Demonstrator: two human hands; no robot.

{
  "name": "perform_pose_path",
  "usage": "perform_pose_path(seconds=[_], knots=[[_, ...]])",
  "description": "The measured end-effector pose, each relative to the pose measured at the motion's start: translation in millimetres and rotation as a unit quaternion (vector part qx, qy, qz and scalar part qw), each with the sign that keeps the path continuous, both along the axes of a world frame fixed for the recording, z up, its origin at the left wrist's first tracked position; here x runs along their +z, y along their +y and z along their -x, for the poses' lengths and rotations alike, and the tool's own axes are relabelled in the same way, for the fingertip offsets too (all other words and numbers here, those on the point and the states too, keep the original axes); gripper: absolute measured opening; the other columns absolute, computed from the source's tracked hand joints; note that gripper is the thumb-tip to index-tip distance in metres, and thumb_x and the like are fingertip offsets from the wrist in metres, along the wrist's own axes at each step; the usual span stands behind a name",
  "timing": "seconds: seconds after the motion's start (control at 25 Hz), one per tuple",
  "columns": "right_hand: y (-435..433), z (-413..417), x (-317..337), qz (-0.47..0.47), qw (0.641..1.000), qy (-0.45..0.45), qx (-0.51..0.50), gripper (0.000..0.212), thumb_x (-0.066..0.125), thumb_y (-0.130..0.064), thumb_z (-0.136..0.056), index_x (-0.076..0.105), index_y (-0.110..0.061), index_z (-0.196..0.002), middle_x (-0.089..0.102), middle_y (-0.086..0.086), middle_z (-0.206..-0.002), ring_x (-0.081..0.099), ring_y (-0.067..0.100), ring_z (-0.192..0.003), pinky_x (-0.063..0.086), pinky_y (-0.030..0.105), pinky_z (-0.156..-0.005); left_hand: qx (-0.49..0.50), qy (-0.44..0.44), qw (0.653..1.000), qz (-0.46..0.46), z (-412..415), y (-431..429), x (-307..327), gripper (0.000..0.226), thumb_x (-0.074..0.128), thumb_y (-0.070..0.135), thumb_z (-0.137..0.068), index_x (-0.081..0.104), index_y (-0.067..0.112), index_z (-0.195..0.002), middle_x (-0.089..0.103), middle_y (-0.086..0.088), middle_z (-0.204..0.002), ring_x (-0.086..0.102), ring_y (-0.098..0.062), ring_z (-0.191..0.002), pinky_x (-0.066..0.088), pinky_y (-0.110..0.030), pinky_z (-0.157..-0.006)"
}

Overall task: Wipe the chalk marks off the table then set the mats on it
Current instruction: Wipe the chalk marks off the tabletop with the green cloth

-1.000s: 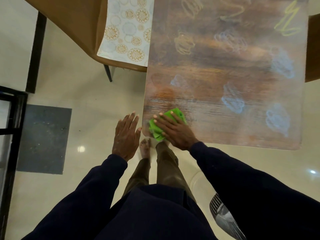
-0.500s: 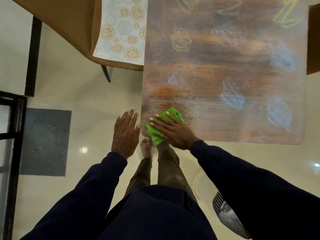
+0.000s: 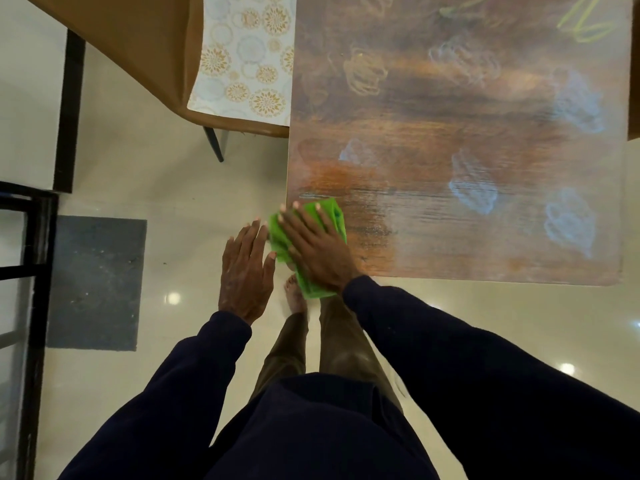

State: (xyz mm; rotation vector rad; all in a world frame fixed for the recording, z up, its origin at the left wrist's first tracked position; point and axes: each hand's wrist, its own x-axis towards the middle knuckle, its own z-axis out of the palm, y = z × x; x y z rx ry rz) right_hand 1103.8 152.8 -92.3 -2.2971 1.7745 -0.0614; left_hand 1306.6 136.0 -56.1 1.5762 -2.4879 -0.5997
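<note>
A brown wooden table (image 3: 433, 109) carries blue, yellow and green chalk marks (image 3: 472, 188) over most of its top. My right hand (image 3: 313, 249) presses flat on a green cloth (image 3: 332, 213) at the table's near left corner; part of the cloth hangs off the near edge. My left hand (image 3: 247, 268) hovers flat with straight fingers just left of that corner, off the table, holding nothing. A patterned white mat (image 3: 242, 64) lies on a brown chair seat left of the table.
The brown chair (image 3: 138, 50) with a dark leg (image 3: 213, 143) stands against the table's left side. A black metal frame (image 3: 31, 271) and a grey floor mat (image 3: 97, 282) lie at the left. A white fan (image 3: 394, 382) sits on the floor by my legs.
My right hand has slid the green cloth left and toward me, so that it now hangs over the table's near left corner. My left hand has come closer to the cloth.
</note>
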Motion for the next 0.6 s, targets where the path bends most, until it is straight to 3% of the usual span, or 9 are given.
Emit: perform_pose_path(seconds=[0.08,0.16,0.28,0.36,0.4,0.48,0.6], knots=[[29.5,38.4,-0.2,-0.006,0.995,-0.01,0.102,0.06,0.024,-0.042,-0.116,0.015,-0.016,-0.17,0.014,0.009,-0.178,0.01,0.029,-0.166,0.003,0.055,-0.134,0.001,0.003,1.0,-0.001,-0.7,-4.1,1.2,0.054,0.034,0.032,-0.113,0.041,0.005,-0.159,0.04,-0.017,-0.168,0.037,-0.036,-0.156,0.03,-0.058,-0.127],[31.2,86.3,2.9,-0.008,0.995,-0.003,0.104,0.059,0.021,-0.041,-0.116,0.012,-0.019,-0.17,0.013,0.008,-0.178,0.009,0.028,-0.165,0.002,0.055,-0.134,0.005,0.003,1.0,-0.004,0.3,-5.8,2.0,0.055,0.033,0.033,-0.113,0.041,0.005,-0.16,0.04,-0.017,-0.168,0.037,-0.035,-0.156,0.029,-0.058,-0.127],[-12.0,103.5,9.1,0.021,0.994,-0.003,-0.103,0.059,0.027,-0.035,-0.115,0.023,-0.015,-0.17,0.02,0.008,-0.177,0.016,0.03,-0.165,0.014,0.059,-0.132,0.011,0.004,1.0,0.0,2.9,-5.9,0.5,0.055,0.033,0.034,-0.113,0.043,0.005,-0.159,0.042,-0.018,-0.166,0.039,-0.037,-0.155,0.03,-0.059,-0.126],[-44.2,68.8,10.0,0.036,0.971,-0.006,-0.237,0.06,0.027,-0.035,-0.114,0.025,-0.013,-0.17,0.02,0.008,-0.178,0.015,0.032,-0.165,0.013,0.06,-0.132,0.009,0.005,1.0,0.003,5.4,-4.1,-1.3,0.055,0.034,0.033,-0.113,0.044,0.004,-0.158,0.043,-0.018,-0.165,0.04,-0.037,-0.154,0.032,-0.06,-0.126],[-54.0,46.5,9.4,0.033,0.967,-0.01,-0.251,0.06,0.028,-0.035,-0.114,0.023,-0.013,-0.17,0.017,0.009,-0.178,0.013,0.033,-0.165,0.011,0.06,-0.132,0.009,0.005,1.0,0.005,6.7,-3.9,-1.6,0.054,0.034,0.033,-0.113,0.044,0.004,-0.158,0.043,-0.019,-0.165,0.041,-0.037,-0.154,0.032,-0.06,-0.125],[-48.0,10.5,7.9,0.023,0.983,-0.004,-0.18,0.061,0.032,-0.035,-0.114,0.022,-0.013,-0.17,0.015,0.011,-0.178,0.012,0.034,-0.165,0.012,0.061,-0.132,0.005,0.006,1.0,0.009,8.2,-5.0,-2.0,0.054,0.034,0.032,-0.113,0.045,0.003,-0.158,0.044,-0.019,-0.165,0.041,-0.037,-0.154,0.033,-0.059,-0.125],[7.5,13.4,-1.3,0.0,1.0,-0.002,0.017,0.061,0.027,-0.041,-0.115,0.018,-0.015,-0.17,0.018,0.011,-0.178,0.014,0.032,-0.165,0.011,0.059,-0.133,0.001,0.011,1.0,0.009,8.9,-9.6,-2.7,0.054,0.034,0.031,-0.113,0.044,0.003,-0.158,0.044,-0.018,-0.165,0.041,-0.036,-0.154,0.033,-0.06,-0.125]])
